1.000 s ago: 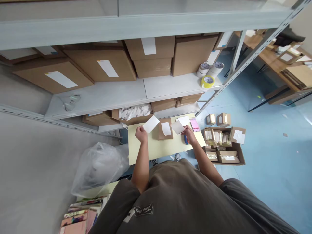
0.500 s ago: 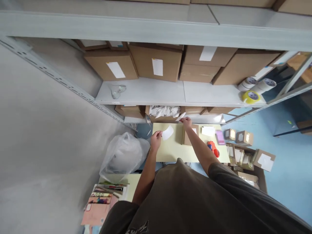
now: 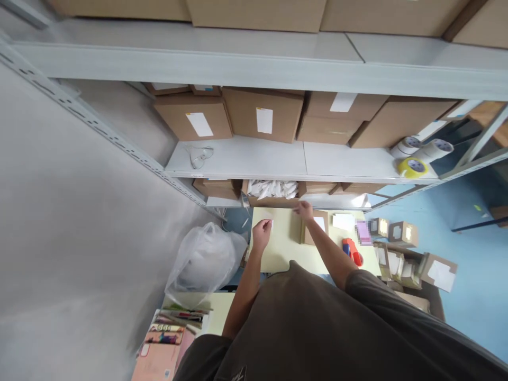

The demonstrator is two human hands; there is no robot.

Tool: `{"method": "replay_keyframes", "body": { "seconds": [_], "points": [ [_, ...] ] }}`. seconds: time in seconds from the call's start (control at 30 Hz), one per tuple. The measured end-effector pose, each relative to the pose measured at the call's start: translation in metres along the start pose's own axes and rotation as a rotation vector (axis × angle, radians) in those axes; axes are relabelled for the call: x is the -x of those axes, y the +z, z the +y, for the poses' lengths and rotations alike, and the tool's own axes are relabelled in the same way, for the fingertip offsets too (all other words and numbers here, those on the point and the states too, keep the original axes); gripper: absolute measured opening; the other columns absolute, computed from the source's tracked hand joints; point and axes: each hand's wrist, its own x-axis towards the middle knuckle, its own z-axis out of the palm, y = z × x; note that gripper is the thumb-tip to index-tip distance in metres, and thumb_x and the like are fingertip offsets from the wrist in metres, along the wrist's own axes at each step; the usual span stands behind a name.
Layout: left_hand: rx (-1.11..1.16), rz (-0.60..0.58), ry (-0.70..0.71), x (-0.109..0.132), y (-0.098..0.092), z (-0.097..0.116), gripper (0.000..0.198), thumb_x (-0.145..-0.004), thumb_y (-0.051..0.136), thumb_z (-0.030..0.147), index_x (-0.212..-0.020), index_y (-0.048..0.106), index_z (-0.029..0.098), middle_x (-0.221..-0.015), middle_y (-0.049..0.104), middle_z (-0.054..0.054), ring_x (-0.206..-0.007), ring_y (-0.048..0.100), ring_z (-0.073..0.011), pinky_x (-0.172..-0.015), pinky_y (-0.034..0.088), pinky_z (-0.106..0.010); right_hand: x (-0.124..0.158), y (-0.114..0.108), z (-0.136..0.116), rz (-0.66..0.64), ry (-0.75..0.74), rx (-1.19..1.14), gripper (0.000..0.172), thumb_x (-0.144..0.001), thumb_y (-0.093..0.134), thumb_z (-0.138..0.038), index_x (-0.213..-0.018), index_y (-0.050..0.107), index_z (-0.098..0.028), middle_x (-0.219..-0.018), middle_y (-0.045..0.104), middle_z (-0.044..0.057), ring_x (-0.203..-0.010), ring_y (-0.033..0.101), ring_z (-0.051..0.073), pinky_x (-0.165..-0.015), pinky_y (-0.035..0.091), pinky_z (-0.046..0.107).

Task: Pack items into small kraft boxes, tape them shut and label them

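Over the left part of the pale yellow table [image 3: 278, 259], my left hand [image 3: 261, 235] is closed in a pinch. A white paper slip [image 3: 272, 224] shows only as a thin edge at its fingertips. My right hand [image 3: 305, 211] is held above the table's far edge, its fingers pinched together and somewhat blurred; what they hold, if anything, I cannot make out. Beside the right forearm, a small cardboard box [image 3: 309, 235] with a white label lies on the table. Just beyond my hands, an open carton [image 3: 273, 202] on the low shelf holds crumpled white paper.
To the right on the table are white papers [image 3: 343, 221], an orange-red tape dispenser [image 3: 353, 252] and a pixelated pink item [image 3: 363, 233]. A carton of small boxes [image 3: 436, 304] stands at right. A plastic bag [image 3: 204, 259] sits left. Shelving [image 3: 254, 159] holds boxes and tape rolls [image 3: 413, 167].
The white slip in my left hand has turned from broadly visible to edge-on. The white piece at my right fingertips no longer shows clearly. The whole view has shifted slightly.
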Motion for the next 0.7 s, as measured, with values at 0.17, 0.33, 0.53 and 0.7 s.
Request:
{"method": "replay_keyframes", "body": {
  "seconds": [0.17,0.33,0.53,0.7],
  "points": [
    [-0.091,-0.260,0.132,0.001,0.070,0.015,0.024,-0.093,0.071,0.045,-0.095,0.084,0.025,-0.096,0.079,-0.009,-0.083,0.069,-0.0224,-0.088,0.054,-0.035,0.089,-0.034,0.047,-0.052,0.197,-0.143,0.051,-0.079,0.075,-0.072,-0.078,0.071,-0.022,-0.081,0.078,0.008,-0.077,0.074,0.022,-0.071,0.057,0.033],
    [-0.184,-0.535,0.269,0.036,0.149,0.016,0.017,-0.088,0.079,0.042,-0.088,0.085,0.026,-0.105,0.078,-0.011,-0.104,0.070,-0.0264,-0.100,0.053,-0.038,0.130,-0.088,0.067,-0.006,0.234,-0.310,0.045,-0.073,0.086,-0.064,-0.082,0.072,-0.022,-0.085,0.077,0.005,-0.082,0.073,0.022,-0.082,0.061,0.038],
    [-0.217,-0.211,-0.051,0.061,0.195,-0.006,0.038,-0.087,0.073,0.059,-0.088,0.079,0.021,-0.094,0.076,-0.010,-0.084,0.068,-0.0229,-0.085,0.053,-0.035,0.129,-0.133,0.090,0.120,0.326,-0.435,0.045,-0.064,0.091,-0.057,-0.080,0.066,-0.024,-0.071,0.070,0.002,-0.067,0.067,0.019,-0.074,0.062,0.038],
    [-0.105,-0.272,-0.234,0.061,0.202,-0.023,0.053,-0.081,0.069,0.071,-0.061,0.063,0.021,-0.060,0.061,0.001,-0.060,0.056,-0.0166,-0.063,0.043,-0.027,0.127,-0.140,0.109,0.051,0.344,-0.449,0.042,-0.066,0.089,-0.056,-0.084,0.068,-0.025,-0.079,0.074,0.003,-0.071,0.069,0.019,-0.068,0.059,0.034]
  ]
}}
